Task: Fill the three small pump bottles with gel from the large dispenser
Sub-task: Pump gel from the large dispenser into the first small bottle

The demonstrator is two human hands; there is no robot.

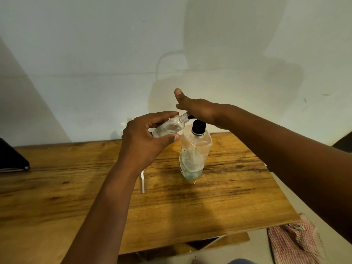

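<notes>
My left hand (144, 134) grips a small clear bottle (169, 127), tilted with its open threaded neck against the black nozzle of the large dispenser (195, 151). The small bottle holds some foamy gel. The large dispenser is a crumpled clear bottle with a black pump collar, standing on the wooden table (76, 187), with gel low in its base. My right hand (196, 109) lies flat on top of the pump head, fingers straight and thumb raised. The pump head itself is hidden under my palm. No other small bottles show.
A white strip, perhaps a pump tube (142, 181), lies on the table behind my left wrist. A dark flat object (11, 159) sits at the left edge. A checked pink cloth (293, 242) lies on the floor at the right. The wall stands right behind the table.
</notes>
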